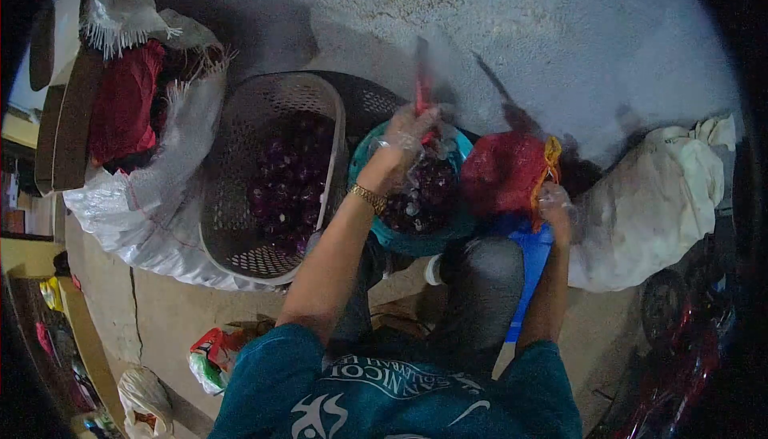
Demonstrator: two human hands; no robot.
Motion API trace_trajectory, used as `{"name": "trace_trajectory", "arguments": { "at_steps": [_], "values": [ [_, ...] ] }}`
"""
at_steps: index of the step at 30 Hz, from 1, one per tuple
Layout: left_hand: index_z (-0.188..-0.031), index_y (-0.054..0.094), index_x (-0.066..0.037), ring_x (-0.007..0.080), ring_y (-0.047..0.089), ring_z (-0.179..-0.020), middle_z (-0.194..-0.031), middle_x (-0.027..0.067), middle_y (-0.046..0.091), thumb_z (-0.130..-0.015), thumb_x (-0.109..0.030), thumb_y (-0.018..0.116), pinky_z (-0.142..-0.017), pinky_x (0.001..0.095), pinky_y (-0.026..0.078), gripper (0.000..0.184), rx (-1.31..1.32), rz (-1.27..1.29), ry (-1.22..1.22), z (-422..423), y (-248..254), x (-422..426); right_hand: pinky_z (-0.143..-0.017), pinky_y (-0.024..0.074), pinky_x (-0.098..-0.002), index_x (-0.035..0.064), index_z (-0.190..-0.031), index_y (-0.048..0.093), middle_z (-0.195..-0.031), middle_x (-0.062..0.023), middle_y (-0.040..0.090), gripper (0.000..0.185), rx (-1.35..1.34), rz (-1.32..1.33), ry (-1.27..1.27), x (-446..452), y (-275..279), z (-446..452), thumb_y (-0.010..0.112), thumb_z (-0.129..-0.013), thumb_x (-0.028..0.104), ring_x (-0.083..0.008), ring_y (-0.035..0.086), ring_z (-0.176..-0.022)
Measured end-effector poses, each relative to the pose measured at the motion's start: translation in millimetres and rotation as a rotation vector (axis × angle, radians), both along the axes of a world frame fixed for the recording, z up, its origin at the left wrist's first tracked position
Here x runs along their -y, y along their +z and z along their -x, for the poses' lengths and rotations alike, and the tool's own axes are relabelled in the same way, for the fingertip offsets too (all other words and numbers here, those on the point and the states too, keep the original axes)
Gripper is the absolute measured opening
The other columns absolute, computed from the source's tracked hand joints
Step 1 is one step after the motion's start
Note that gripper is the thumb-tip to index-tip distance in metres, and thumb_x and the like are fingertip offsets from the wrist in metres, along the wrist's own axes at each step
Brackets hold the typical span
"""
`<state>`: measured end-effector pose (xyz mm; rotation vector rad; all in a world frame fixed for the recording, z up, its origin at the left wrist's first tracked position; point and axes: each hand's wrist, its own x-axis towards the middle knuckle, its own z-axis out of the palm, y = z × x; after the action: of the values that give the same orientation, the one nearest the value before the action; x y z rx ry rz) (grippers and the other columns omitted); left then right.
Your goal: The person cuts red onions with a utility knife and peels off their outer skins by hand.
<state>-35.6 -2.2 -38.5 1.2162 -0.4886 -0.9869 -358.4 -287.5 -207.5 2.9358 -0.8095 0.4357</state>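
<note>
My left hand (410,131), in a clear plastic glove, is closed round the red handle of a knife (423,79). The knife points up over the back of a teal basin (376,235), which holds dark purple onions (432,187). To the right, my right hand (554,199), also gloved, grips the gathered yellow edge of a red mesh bag (500,171). That bag is full and rests against the basin's right side. The blade is blurred.
A grey perforated basket (340,139) of purple onions stands left of the basin. Beyond it is an open white sack (192,147) with red mesh inside. Another white sack (652,207) lies at right. Something blue (530,271) is by my right forearm.
</note>
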Motion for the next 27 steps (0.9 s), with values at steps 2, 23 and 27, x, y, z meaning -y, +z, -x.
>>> {"name": "trace_trajectory", "arguments": {
  "at_steps": [2,23,27],
  "values": [
    [-0.114,0.056,-0.001,0.0136,0.062,-0.077,-0.086,0.0074,0.065,-0.094,-0.03,0.053,-0.066,0.026,0.05,0.036,0.035,-0.016,-0.005,1,-5,5,-0.077,0.0462,-0.0463,0.0031,-0.086,0.064,-0.083,-0.0147,0.065,0.016,-0.017,-0.29,-0.107,-16,21,-33,0.054,-0.08,0.015,-0.032,0.062,-0.084],
    [-0.109,0.058,-0.003,0.0121,0.055,-0.075,-0.086,0.0029,0.057,-0.093,-0.03,0.055,-0.066,0.0269,0.048,0.032,0.031,-0.038,-0.013,1,-11,11,-0.085,0.0385,-0.0435,0.0078,-0.107,0.042,-0.108,-0.0097,0.037,0.027,-0.074,-0.935,-0.066,-11,-83,-87,0.048,-0.094,0.031,-0.0266,0.04,-0.096],
    [-0.111,0.057,-0.002,0.0119,0.055,-0.075,-0.083,0.002,0.056,-0.093,-0.03,0.054,-0.066,0.0267,0.048,0.033,0.036,-0.021,0.015,2,-10,10,-0.076,0.0417,-0.0404,0.0095,-0.089,0.049,-0.087,-0.0078,0.043,0.02,0.054,-0.983,0.052,-41,-52,-80,0.046,-0.094,0.028,-0.023,0.044,-0.077]
  ]
}}
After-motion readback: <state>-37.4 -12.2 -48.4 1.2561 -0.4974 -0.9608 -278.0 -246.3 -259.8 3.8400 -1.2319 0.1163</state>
